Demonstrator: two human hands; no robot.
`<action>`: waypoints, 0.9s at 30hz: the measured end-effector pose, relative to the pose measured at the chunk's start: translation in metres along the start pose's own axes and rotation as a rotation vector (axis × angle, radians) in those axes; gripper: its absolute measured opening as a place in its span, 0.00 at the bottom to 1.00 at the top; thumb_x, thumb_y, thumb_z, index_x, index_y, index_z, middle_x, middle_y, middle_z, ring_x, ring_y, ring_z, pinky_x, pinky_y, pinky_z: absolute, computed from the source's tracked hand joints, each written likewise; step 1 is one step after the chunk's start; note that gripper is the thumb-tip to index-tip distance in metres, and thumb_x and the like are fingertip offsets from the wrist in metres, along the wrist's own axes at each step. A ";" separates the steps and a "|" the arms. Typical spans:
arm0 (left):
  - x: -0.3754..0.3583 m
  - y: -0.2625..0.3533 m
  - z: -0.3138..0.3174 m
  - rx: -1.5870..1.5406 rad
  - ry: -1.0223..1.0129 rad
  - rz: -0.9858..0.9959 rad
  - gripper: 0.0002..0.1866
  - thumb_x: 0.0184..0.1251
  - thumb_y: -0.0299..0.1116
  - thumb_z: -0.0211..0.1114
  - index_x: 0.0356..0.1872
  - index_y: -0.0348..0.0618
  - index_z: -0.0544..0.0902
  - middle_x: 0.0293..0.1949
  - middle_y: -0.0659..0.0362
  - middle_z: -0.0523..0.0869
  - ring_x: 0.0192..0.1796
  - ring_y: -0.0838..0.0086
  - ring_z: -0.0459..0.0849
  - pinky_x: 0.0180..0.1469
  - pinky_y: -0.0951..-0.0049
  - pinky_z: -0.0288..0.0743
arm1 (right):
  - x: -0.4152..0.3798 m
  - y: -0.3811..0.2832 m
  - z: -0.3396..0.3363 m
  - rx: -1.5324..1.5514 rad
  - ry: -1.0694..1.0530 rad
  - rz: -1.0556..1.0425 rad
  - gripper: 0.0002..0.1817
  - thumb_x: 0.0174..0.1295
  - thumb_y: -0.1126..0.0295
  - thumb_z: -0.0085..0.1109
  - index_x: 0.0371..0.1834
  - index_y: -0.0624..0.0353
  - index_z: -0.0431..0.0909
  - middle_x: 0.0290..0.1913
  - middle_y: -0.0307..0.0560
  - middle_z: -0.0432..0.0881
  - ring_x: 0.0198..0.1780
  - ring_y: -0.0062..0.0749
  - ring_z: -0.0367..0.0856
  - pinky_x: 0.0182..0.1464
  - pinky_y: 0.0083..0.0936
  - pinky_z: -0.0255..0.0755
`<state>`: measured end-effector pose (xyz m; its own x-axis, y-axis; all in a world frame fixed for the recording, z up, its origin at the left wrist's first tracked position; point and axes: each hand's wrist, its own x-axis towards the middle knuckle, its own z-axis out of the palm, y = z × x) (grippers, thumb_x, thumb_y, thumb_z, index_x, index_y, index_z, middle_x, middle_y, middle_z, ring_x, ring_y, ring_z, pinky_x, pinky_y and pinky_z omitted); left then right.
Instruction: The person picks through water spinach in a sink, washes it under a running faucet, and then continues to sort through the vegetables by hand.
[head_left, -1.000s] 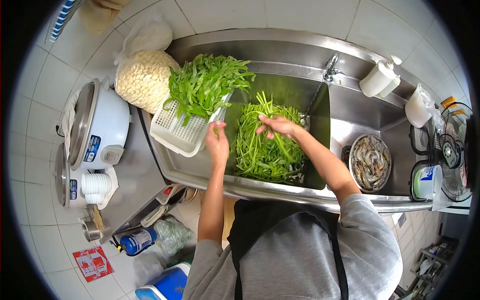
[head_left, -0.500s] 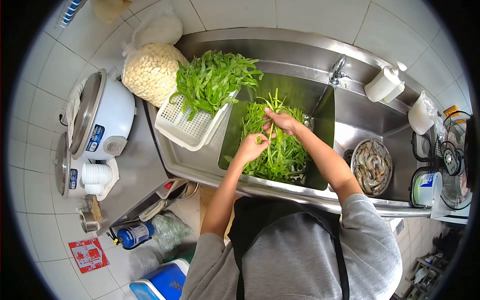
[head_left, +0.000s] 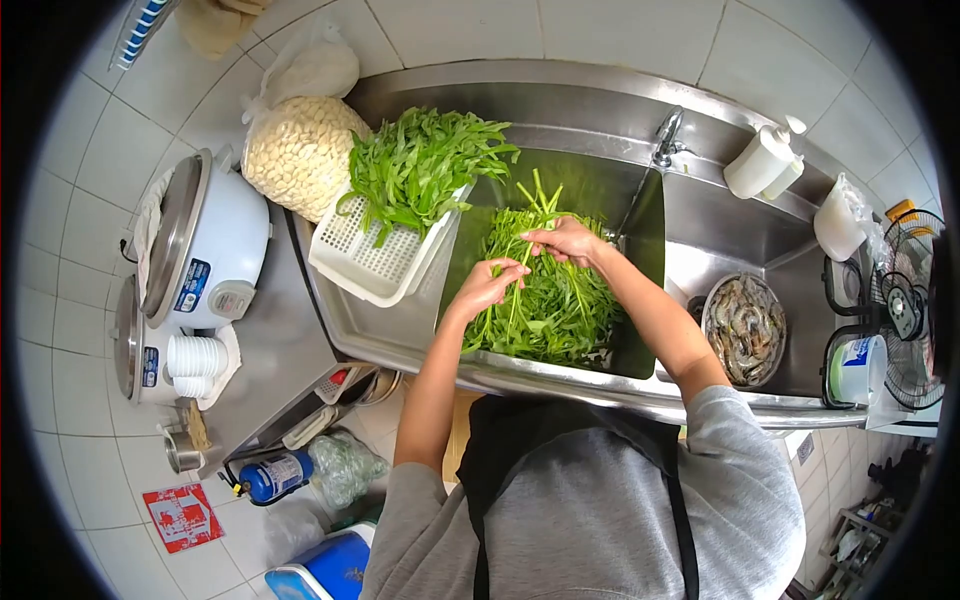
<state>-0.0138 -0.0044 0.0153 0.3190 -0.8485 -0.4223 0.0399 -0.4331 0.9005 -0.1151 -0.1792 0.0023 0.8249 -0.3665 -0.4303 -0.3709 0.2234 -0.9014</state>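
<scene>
Leafy greens (head_left: 560,310) fill much of the left sink basin (head_left: 636,250). Above them my right hand (head_left: 565,242) pinches long green stems, whose cut ends point toward the back of the basin. My left hand (head_left: 490,285), just to the left and nearer to me, has its fingers closed on the same stems. A white perforated basket (head_left: 372,262) stands on the drainboard left of the basin, with a heap of leafy greens (head_left: 425,165) over its back part.
A bowl of shrimp (head_left: 743,330) sits in the right basin, below the faucet (head_left: 668,138). White bottles (head_left: 762,162) stand behind it. A bag of pale cloves (head_left: 300,155) and rice cookers (head_left: 205,245) are at the left. A fan (head_left: 905,300) is at far right.
My left hand has shifted slightly left and toward the back. My right hand has turned a little around the stems. The view has tilted slightly.
</scene>
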 end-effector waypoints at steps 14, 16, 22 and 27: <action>0.024 -0.057 0.004 -0.461 0.478 0.040 0.15 0.63 0.40 0.54 0.21 0.40 0.75 0.18 0.64 0.73 0.19 0.81 0.68 0.21 0.75 0.60 | 0.013 0.007 -0.005 0.395 0.252 -0.031 0.19 0.58 0.61 0.60 0.39 0.71 0.73 0.26 0.47 0.78 0.17 0.21 0.67 0.14 0.20 0.64; 0.015 -0.040 0.025 0.219 0.444 0.308 0.16 0.59 0.44 0.61 0.29 0.39 0.80 0.18 0.63 0.77 0.19 0.78 0.72 0.23 0.73 0.65 | 0.018 0.008 -0.008 0.486 0.268 0.016 0.17 0.60 0.62 0.58 0.38 0.69 0.72 0.26 0.48 0.77 0.18 0.23 0.69 0.16 0.20 0.68; 0.008 -0.004 0.043 0.612 0.253 0.133 0.12 0.52 0.46 0.64 0.33 0.53 0.85 0.13 0.62 0.77 0.17 0.76 0.73 0.25 0.71 0.68 | 0.022 0.004 0.006 0.504 0.361 0.038 0.14 0.61 0.63 0.56 0.35 0.65 0.72 0.26 0.44 0.74 0.23 0.25 0.71 0.24 0.26 0.78; 0.011 -0.014 0.020 0.395 0.138 0.120 0.11 0.56 0.36 0.60 0.32 0.40 0.83 0.16 0.62 0.78 0.19 0.83 0.70 0.24 0.76 0.66 | 0.010 0.000 -0.015 0.005 0.382 -0.146 0.30 0.52 0.41 0.59 0.26 0.63 0.79 0.17 0.40 0.73 0.17 0.20 0.66 0.15 0.18 0.55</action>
<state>-0.0295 -0.0141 -0.0043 0.4239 -0.8629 -0.2753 -0.3621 -0.4400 0.8217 -0.1133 -0.1963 -0.0027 0.6508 -0.7033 -0.2860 -0.2592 0.1483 -0.9544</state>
